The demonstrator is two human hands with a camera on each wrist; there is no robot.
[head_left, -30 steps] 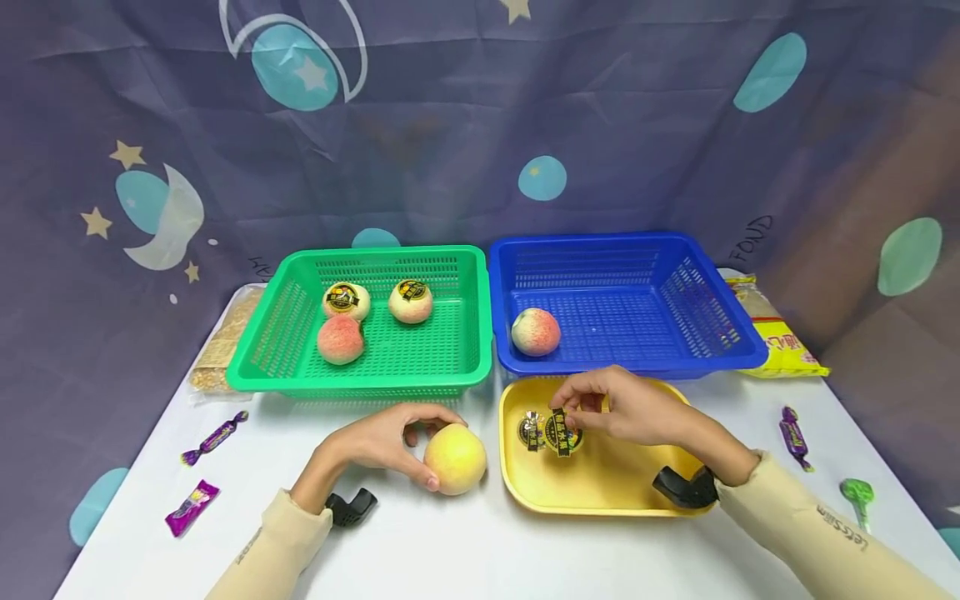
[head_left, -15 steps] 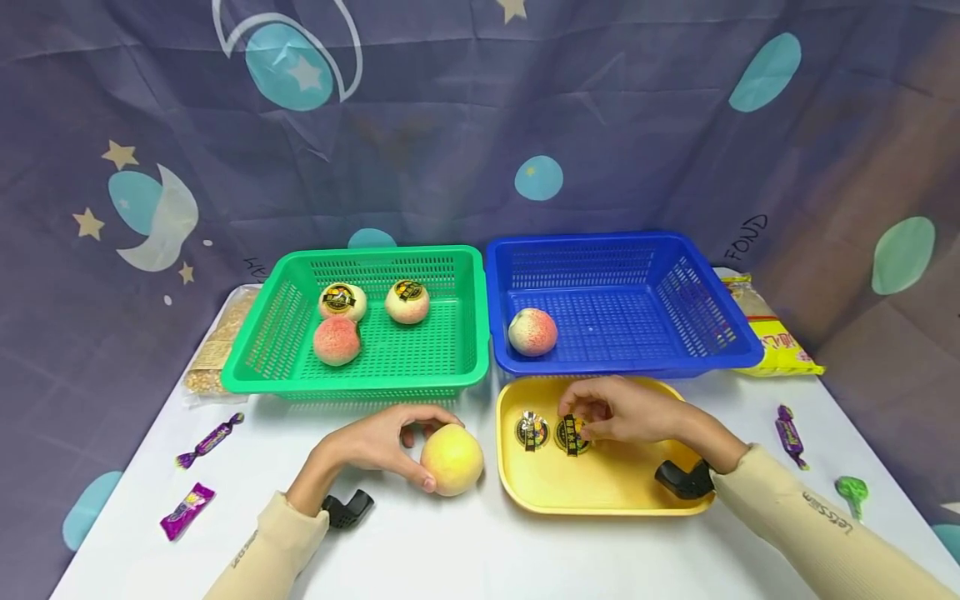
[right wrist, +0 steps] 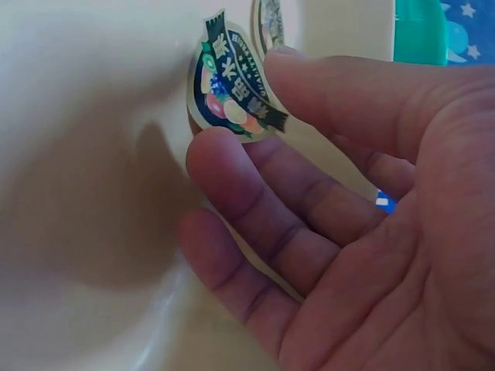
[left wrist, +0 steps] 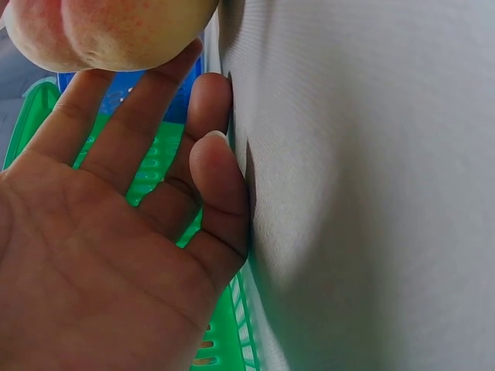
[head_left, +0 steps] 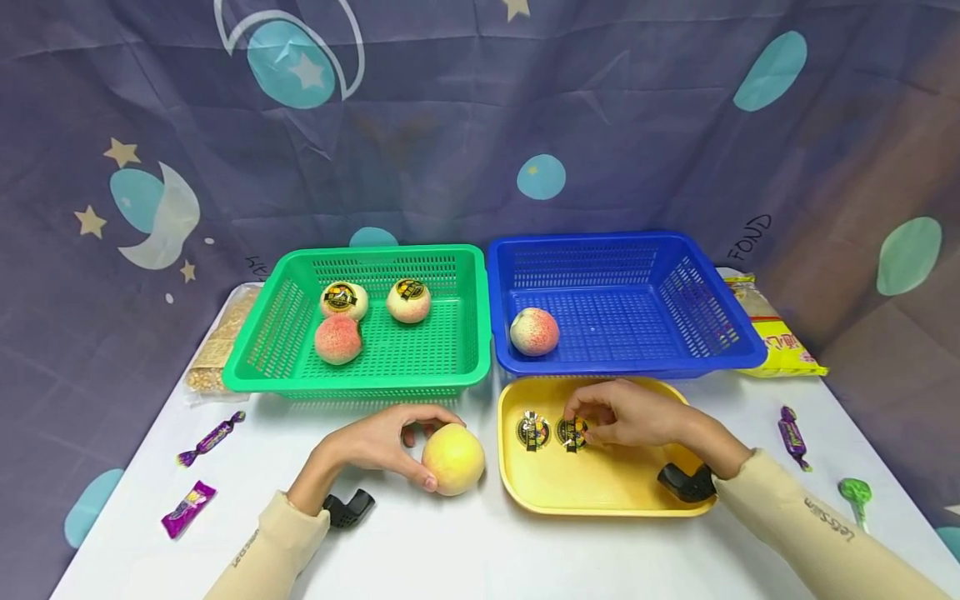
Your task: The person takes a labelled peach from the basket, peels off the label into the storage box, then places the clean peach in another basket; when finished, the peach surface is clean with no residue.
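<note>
The left hand (head_left: 390,440) grips a yellow peach (head_left: 454,461) on the surface (head_left: 420,554), left of the yellow tray (head_left: 558,493), where the right hand (head_left: 633,413) pinches a sticker (head_left: 572,436) right of a second label (head_left: 532,431).

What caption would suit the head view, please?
Left hand holds a peach; right hand pinches a sticker at the yellow tray.
</note>
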